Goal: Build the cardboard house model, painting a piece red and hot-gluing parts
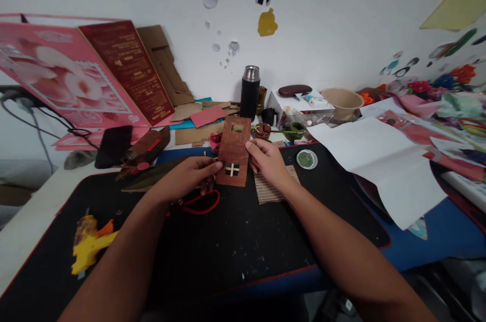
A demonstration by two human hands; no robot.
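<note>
Between my two hands a brown-painted cardboard panel (236,147) is held up over the black mat. It has two cut-out windows; a pale stick cross fills the lower one. My left hand (195,174) pinches the panel's left edge near that window. On the right edge, higher up, the fingers and thumb of my right hand (266,159) are closed. Red-handled scissors (201,204) lie below my left hand, their blades hidden. Under my right wrist is a piece of corrugated cardboard (266,189), partly covered.
A yellow glue gun (89,245) lies at left on the mat (273,251). Behind stand a black flask (249,94), paint jars (295,131) and a small dish of green stuff (307,159). White paper (372,155) spreads at right; a pink bag (68,74) leans at left.
</note>
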